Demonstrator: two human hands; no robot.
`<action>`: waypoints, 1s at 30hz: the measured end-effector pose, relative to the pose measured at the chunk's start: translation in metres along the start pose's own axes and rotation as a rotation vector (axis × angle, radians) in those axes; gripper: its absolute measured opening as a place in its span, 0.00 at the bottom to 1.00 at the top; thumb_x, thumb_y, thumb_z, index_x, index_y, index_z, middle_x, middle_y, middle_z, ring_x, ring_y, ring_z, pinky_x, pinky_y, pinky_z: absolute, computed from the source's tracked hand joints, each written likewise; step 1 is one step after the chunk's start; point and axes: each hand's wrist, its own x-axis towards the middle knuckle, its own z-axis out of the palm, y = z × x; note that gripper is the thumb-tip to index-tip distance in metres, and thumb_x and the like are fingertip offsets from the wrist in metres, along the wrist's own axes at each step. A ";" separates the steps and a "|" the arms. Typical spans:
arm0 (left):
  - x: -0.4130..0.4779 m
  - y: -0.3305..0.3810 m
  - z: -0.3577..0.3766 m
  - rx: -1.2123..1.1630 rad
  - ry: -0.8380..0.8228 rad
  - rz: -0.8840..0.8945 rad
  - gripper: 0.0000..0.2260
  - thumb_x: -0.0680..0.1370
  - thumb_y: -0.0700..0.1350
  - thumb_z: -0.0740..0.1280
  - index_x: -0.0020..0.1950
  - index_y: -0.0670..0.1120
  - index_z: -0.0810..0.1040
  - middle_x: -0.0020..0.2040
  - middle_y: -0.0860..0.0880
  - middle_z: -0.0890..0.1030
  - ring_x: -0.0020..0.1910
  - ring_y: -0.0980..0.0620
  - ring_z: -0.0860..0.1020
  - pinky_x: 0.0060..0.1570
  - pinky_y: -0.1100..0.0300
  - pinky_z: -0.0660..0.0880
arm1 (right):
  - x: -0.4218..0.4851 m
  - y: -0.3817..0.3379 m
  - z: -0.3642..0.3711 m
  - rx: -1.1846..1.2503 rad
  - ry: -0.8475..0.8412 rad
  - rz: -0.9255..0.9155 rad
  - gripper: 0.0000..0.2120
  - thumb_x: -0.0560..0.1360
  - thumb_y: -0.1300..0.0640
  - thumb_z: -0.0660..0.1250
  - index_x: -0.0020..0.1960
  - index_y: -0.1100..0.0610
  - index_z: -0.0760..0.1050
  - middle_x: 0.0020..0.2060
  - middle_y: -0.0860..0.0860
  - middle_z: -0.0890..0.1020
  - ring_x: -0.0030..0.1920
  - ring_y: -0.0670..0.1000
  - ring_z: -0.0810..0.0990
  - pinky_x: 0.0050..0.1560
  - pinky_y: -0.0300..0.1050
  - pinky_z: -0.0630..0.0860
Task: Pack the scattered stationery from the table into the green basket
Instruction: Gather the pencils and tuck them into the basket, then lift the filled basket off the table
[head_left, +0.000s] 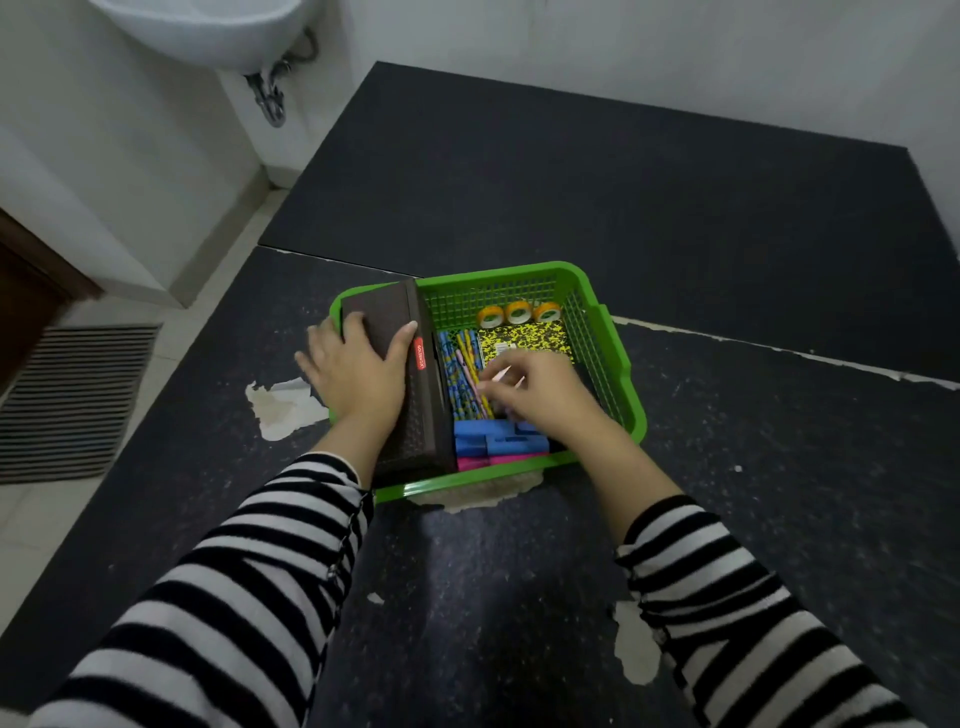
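- We are observing the green basket (521, 270) sitting on the dark speckled table (727, 467), near the front edge, between the person's two forearms in striped sleeves (260, 571).
- We are recording the left hand (353, 371) gripping a dark case (423, 410) that is standing tilted along the basket's left side. The thumb is lying against the spine edge beside a red label (418, 354), and the fingers are spreading across the face and curling over its far edge.
- We are noting the right hand (540, 392) hovering inside the basket, with thumb and fingertips pinching a thin pale stick (500, 375) just above the bundle of patterned pencils (462, 374). We cannot tell what the stick is.
- We are finding three yellow tape rolls (518, 312) standing in a row against the basket's far wall, with a yellow-and-black speckled notebook (519, 335) lying flat just in front of them.
- We are logging blue blocks (498, 441) resting at the basket's near end, on top of pink items (498, 460).
- We are seeing pale patches (280, 405) where the table's surface is peeling, beside and in front of the basket.
- We are also noting a white sink (208, 31) on the wall at upper left and a slatted floor vent (72, 400) below it.
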 end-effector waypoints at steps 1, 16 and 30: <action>-0.004 0.000 -0.004 0.000 0.028 -0.092 0.38 0.71 0.70 0.60 0.69 0.43 0.67 0.72 0.39 0.65 0.74 0.40 0.58 0.72 0.40 0.52 | 0.000 0.001 -0.006 0.025 0.124 0.005 0.06 0.75 0.51 0.70 0.47 0.52 0.80 0.34 0.50 0.81 0.33 0.49 0.80 0.35 0.46 0.80; -0.031 -0.013 -0.021 -0.491 -0.162 -0.590 0.53 0.59 0.72 0.71 0.72 0.40 0.60 0.66 0.41 0.73 0.63 0.39 0.74 0.60 0.45 0.73 | -0.008 0.065 -0.013 -0.312 0.670 0.421 0.20 0.79 0.58 0.62 0.70 0.58 0.65 0.62 0.58 0.73 0.61 0.60 0.74 0.54 0.54 0.73; -0.055 0.042 -0.035 -0.328 -0.177 -0.096 0.41 0.64 0.71 0.69 0.59 0.38 0.68 0.58 0.40 0.76 0.57 0.38 0.76 0.50 0.49 0.73 | -0.101 0.103 -0.013 -0.329 0.872 0.628 0.12 0.79 0.59 0.60 0.61 0.62 0.69 0.59 0.59 0.73 0.58 0.61 0.75 0.50 0.54 0.74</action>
